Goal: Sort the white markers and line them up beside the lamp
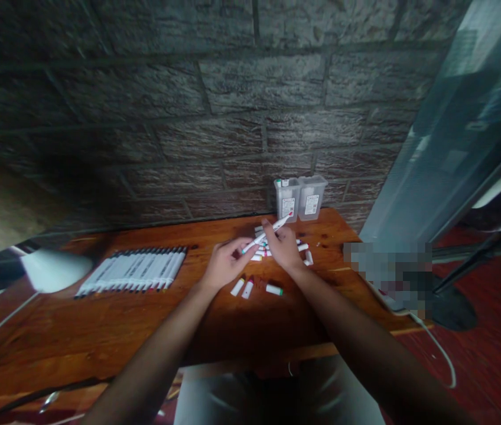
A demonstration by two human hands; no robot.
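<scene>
Both my hands meet over the middle of the wooden table (pixel 100 330). My left hand (pixel 226 264) and my right hand (pixel 282 245) are closed on the two ends of one white marker (pixel 264 235), which slants up to the right. Under and beside the hands lie several loose white marker caps and markers (pixel 274 289) with coloured ends. To the left, a tidy row of white markers (pixel 133 270) with dark tips lies side by side.
Two clear plastic containers (pixel 300 198) with labels stand at the back against the brick wall. A white lamp head (pixel 55 268) sits at the left with a cable running off it. A blurred patch lies at the table's right edge.
</scene>
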